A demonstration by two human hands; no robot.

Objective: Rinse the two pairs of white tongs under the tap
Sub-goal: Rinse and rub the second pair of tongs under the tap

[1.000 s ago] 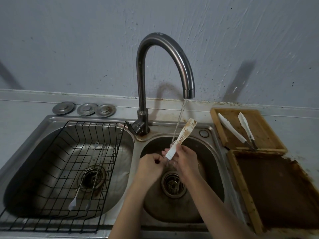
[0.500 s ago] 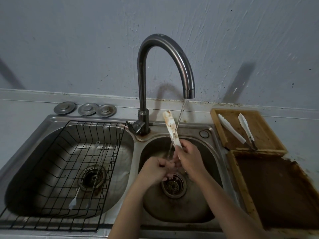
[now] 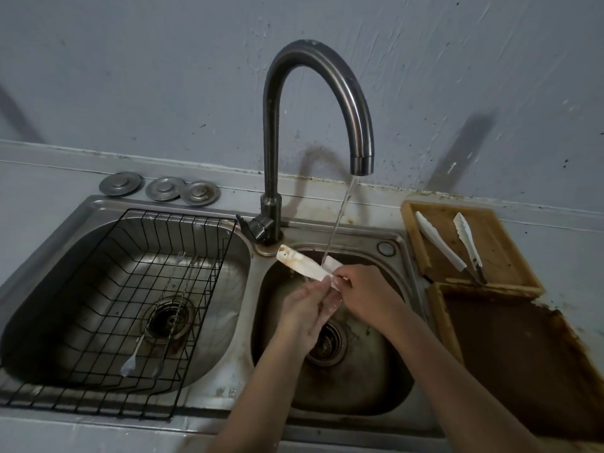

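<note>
right hand [image 3: 362,294] pinches one end of the stained white tongs [image 3: 305,264], fingers curled round it, over the right sink basin [image 3: 376,380]. left hand [image 3: 302,313] sits just beside it, palm up with fingers fairly straight, fingertips touching the same end of the tongs; i cannot tell whether it grips. the tongs lie nearly level, the brown-smeared tip pointing left toward the tap base, and the water stream [image 3: 340,220] lands on them close to the right hand.

left of that, the left sink basin [image 3: 42,308] holds a black wire rack [image 3: 137,403], and inside the rack lie two thin metal utensils [image 3: 160,322], running from near the drain down to the near edge.

on the right, a large dark wooden tray [image 3: 439,308] rests on the bench [image 3: 562,253]. just beyond it, a smaller wooden tray [image 3: 500,243] holds the second white tongs [image 3: 452,245], their arms spread apart.

farther back stands the curved tap [image 3: 313,76], running. three round metal sink plugs [image 3: 161,189] lie in a row on the bench behind the left basin, against the grey wall [image 3: 130,76].
</note>
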